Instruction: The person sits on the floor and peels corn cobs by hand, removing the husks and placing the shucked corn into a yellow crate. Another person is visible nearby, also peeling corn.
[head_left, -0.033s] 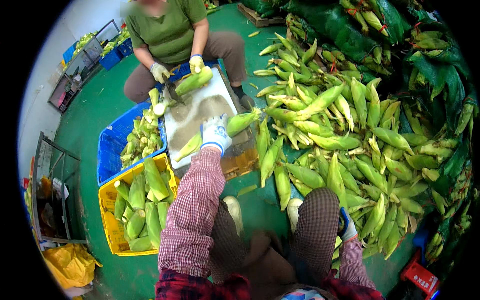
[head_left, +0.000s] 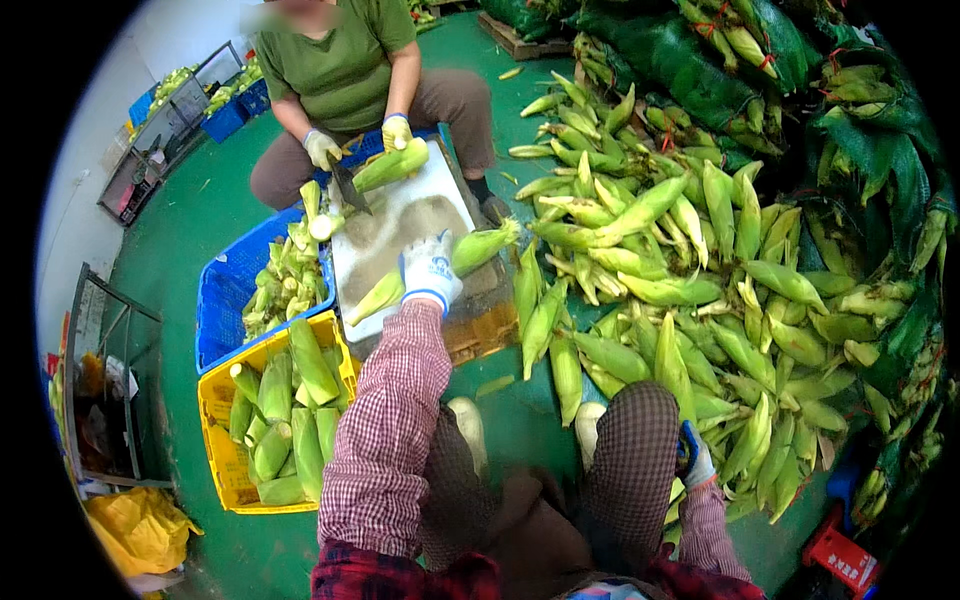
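My left hand (head_left: 430, 272), in a white glove, grips an ear of green-husked corn (head_left: 485, 243) lying across a white cutting board (head_left: 400, 215) on the floor. My right hand (head_left: 697, 462), in a white and blue glove, is down beside my right knee at the edge of the corn pile (head_left: 680, 260). My leg hides most of that hand, so its grip does not show. Across the board a crouching person in a green shirt holds another ear (head_left: 392, 165) with one gloved hand and a knife (head_left: 348, 187) with the other.
A blue crate (head_left: 222, 300) of husk trimmings and a yellow crate (head_left: 212, 405) of trimmed ears stand left of the board. Green sacks of corn (head_left: 700, 90) lie behind the pile. Wire racks (head_left: 110, 360) and a yellow bag (head_left: 140, 525) are at far left.
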